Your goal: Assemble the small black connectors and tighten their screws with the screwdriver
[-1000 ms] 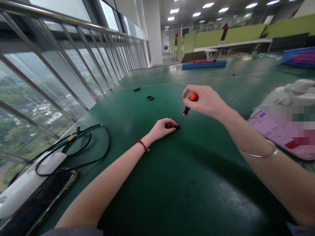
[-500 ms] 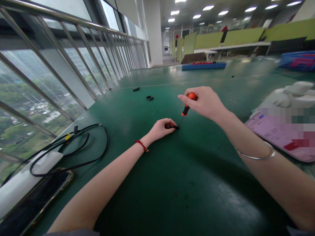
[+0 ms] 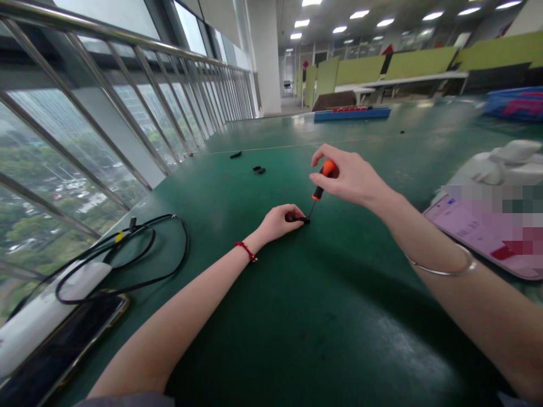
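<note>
My left hand (image 3: 278, 221) rests on the green table (image 3: 297, 316), fingers closed on a small black part (image 3: 300, 219) pinned against the surface. My right hand (image 3: 350, 176) is above and to the right of it, fingers pinched round the orange handle of a small screwdriver (image 3: 322, 180). The screwdriver leans down to the left and its thin tip meets the black part. A red cord circles my left wrist and a thin metal bangle my right forearm.
Two phones lie on the table: a dark one (image 3: 63, 350) at the lower left with a white power bank and a looped black cable (image 3: 136, 254), a pink-screened one (image 3: 487, 234) at the right beside white cloth. Small black parts (image 3: 258, 169) lie farther back. A railing runs along the left.
My right fingers have shifted round the screwdriver's handle, turning it in place. My left hand and the black part stay where they were.
</note>
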`<state>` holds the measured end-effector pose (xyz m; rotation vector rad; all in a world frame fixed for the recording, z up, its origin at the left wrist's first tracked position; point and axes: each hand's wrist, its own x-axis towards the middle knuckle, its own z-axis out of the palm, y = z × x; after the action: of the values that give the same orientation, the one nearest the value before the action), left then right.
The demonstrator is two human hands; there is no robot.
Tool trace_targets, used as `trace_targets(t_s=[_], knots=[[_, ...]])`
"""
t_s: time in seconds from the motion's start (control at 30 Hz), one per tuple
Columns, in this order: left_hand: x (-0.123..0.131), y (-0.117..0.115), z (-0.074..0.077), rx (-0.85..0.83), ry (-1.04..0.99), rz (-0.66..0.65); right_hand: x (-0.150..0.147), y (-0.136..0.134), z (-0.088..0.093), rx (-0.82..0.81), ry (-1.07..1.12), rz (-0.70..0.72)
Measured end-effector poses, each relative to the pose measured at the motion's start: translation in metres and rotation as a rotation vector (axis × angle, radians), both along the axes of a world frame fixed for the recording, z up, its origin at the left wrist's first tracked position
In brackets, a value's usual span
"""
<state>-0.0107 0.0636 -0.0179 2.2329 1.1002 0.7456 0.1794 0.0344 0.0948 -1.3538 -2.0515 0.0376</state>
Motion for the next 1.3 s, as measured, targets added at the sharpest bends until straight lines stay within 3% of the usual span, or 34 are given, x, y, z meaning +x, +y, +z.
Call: trace_targets(t_s=[1.3], knots=[[0.0026, -0.0040, 0.0027, -0.058, -0.028, 0.045, -0.0022, 0.0038, -0.0047, -0.018, 0.057, 0.045]])
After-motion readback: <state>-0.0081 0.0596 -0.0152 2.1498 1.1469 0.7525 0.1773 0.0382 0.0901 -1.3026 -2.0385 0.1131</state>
